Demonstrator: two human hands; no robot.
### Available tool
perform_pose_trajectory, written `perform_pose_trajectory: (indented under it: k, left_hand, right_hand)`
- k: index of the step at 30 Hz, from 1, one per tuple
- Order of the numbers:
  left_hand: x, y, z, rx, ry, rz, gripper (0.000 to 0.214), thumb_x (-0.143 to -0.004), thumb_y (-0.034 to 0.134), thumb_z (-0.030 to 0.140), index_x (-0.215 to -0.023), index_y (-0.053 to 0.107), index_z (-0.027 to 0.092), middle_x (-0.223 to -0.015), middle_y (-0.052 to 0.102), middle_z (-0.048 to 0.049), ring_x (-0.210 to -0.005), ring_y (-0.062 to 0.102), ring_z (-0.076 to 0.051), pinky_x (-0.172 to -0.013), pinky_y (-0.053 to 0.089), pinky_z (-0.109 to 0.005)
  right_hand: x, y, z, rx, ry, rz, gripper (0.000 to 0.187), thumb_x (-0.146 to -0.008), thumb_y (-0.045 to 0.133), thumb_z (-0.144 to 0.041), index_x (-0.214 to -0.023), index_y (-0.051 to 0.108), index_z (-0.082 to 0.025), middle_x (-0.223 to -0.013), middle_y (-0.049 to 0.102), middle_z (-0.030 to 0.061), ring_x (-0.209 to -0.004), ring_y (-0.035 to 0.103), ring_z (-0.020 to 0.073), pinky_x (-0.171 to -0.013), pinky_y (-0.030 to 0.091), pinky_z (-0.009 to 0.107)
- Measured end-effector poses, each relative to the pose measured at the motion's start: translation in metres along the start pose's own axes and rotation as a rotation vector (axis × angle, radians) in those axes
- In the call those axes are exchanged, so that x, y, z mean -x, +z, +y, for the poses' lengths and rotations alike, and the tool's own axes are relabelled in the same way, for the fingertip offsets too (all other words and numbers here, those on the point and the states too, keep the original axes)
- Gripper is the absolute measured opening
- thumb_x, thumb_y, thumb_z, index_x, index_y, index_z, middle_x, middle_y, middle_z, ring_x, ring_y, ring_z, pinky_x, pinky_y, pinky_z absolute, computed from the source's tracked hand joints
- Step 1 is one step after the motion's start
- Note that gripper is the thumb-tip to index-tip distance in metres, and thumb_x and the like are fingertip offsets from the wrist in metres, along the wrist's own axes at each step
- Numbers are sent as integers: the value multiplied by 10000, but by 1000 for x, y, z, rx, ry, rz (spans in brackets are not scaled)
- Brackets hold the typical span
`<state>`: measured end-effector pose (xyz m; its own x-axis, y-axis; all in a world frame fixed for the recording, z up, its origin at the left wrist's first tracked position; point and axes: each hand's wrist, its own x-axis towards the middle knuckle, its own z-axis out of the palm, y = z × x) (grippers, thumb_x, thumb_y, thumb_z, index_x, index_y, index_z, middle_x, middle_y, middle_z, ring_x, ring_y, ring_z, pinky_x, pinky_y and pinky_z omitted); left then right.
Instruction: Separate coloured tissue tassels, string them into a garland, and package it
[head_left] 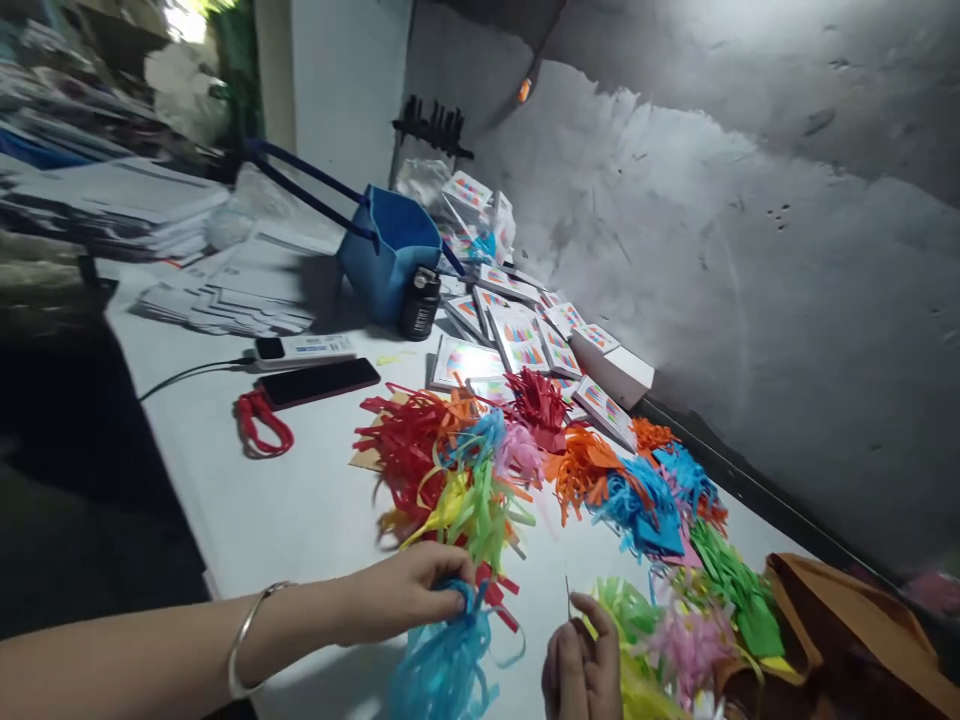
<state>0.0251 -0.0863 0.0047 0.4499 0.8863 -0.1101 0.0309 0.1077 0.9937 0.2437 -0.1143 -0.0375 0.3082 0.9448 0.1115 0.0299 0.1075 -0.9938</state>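
Note:
My left hand point(426, 592), with a bangle at its wrist, pinches the gathered top of a blue paper tassel point(442, 668) near the table's front edge. Its loose strips hang below my fingers. To the right, my right hand point(583, 660) is closed around a thin upright needle point(568, 596), its tip pointing up. Just beyond my left hand lies a heap of tassels in red point(405, 440), yellow point(448, 505) and light green point(486, 515). Beside my right hand are more yellow-green point(626, 610) and pink point(691, 640) tassels.
Farther right lie blue point(641, 505), orange point(585, 462) and green point(739, 585) tassels, next to a brown bag point(862, 630). Behind are printed boxes point(517, 340), a black bottle point(421, 304) and a blue tote point(382, 260). A phone point(322, 383) and paper stacks point(247, 280) lie left.

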Motion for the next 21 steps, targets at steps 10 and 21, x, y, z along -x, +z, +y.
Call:
perform_pose_trajectory:
  k: [10, 21]
  left_hand:
    - [59, -53, -23, 702, -138, 286, 304, -605, 717, 373, -828, 654, 175, -790, 643, -26, -743, 571, -209, -705, 492, -291]
    - [46, -71, -55, 272, -33, 253, 610, -735, 668, 756, -805, 658, 149, -598, 486, 31, -551, 372, -116, -531, 277, -241]
  right_hand:
    - [-49, 174, -40, 761, -363, -618, 150, -790, 642, -245, -919, 705, -200, -941, 712, 116, -871, 673, 270, -752, 470, 336]
    - [-76, 133, -77, 88, -113, -398, 334, -805, 627, -518, -793, 648, -185, -546, 443, -66, -457, 350, 82, -455, 320, 216]
